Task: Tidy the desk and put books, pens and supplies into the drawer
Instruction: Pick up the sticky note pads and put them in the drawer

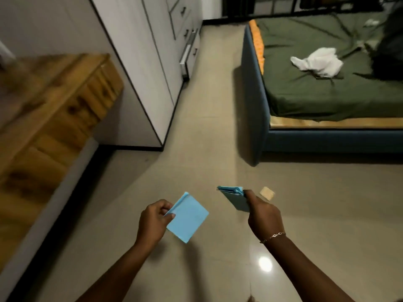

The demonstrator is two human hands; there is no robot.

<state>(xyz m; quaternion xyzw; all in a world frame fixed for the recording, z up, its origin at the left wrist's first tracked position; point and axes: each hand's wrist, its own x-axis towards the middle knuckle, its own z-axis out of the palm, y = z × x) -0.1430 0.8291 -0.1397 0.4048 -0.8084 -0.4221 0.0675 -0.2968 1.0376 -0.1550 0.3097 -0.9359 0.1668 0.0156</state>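
My left hand (153, 220) pinches a light blue square pad of paper (188, 219) by its left corner, face up above the floor. My right hand (262, 214) grips a second, darker-looking blue pad (234, 196) edge-on, its pages fanned at the top. Both hands are held out over the tiled floor, about a pad's width apart. A wooden desk (50, 101) with drawer fronts stands blurred at the left.
A small tan square (267, 193) lies on the floor beyond my right hand. A white wardrobe (139, 62) stands behind the desk. A blue-framed bed (257, 110) with a green sheet and a white cloth (318, 62) fills the right.
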